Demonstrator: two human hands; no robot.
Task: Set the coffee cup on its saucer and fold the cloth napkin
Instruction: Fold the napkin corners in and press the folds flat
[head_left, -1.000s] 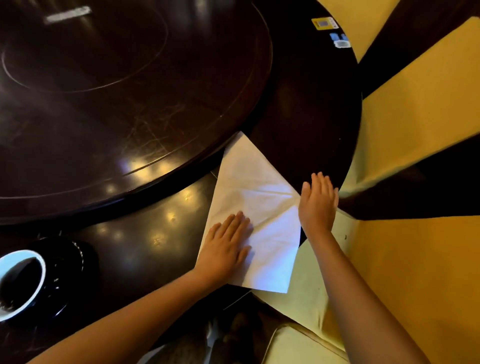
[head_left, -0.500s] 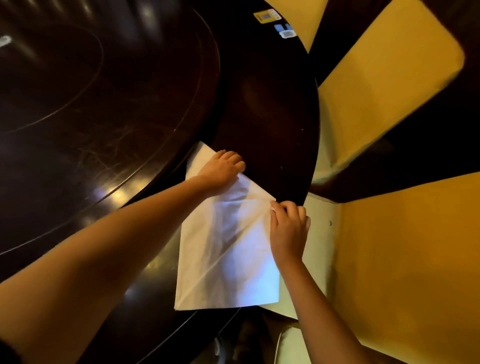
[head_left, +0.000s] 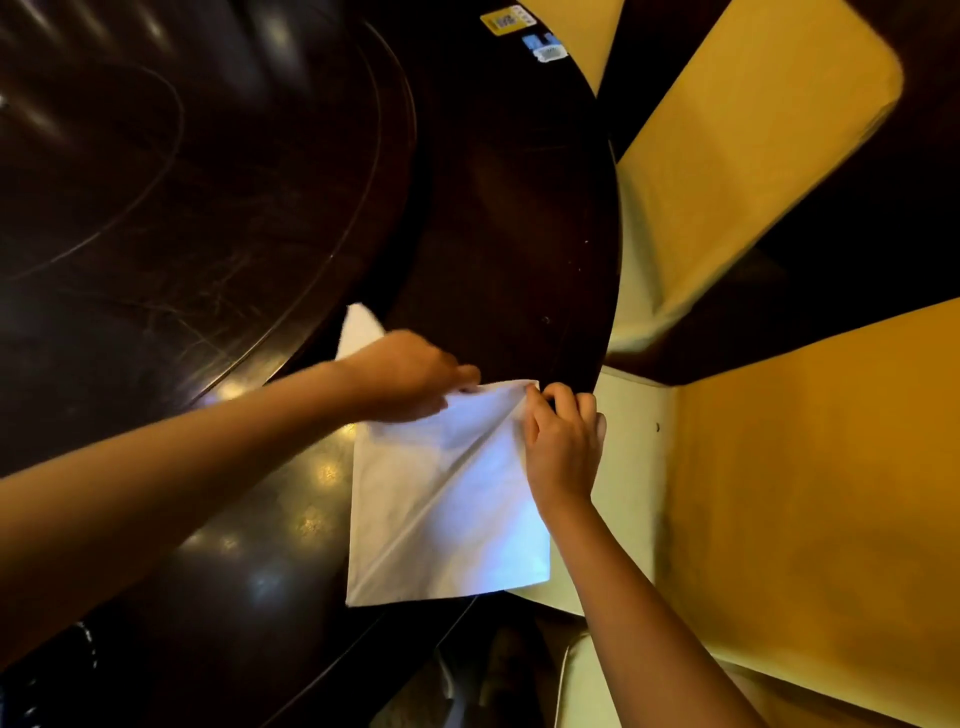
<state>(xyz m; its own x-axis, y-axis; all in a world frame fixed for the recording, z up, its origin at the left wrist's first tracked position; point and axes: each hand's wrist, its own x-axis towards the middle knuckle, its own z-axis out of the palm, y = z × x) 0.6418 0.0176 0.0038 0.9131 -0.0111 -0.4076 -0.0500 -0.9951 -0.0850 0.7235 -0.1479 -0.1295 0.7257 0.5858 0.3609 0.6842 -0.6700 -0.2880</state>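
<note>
A white cloth napkin (head_left: 447, 509) lies on the dark table near its right edge, with a diagonal crease running across it. My left hand (head_left: 410, 376) pinches the napkin's far flap and holds it lifted and folded toward me. My right hand (head_left: 563, 441) pinches the napkin's right corner beside it, fingertips almost touching the left hand's. A small far tip of the napkin (head_left: 358, 327) shows behind my left wrist. The coffee cup and saucer are out of view, except for a dark patterned edge at the lower left that I cannot identify.
A raised dark round turntable (head_left: 182, 182) fills the table's far left. Stickers (head_left: 519, 31) sit at the table's far edge. Yellow padded chairs (head_left: 753, 130) stand close along the right rim, another (head_left: 810, 493) right beside me.
The view has swung right, losing the cup and saucer. My left hand moved from pressing the napkin flat to its far corner and pulled that flap back. My right hand closed on the right corner.
</note>
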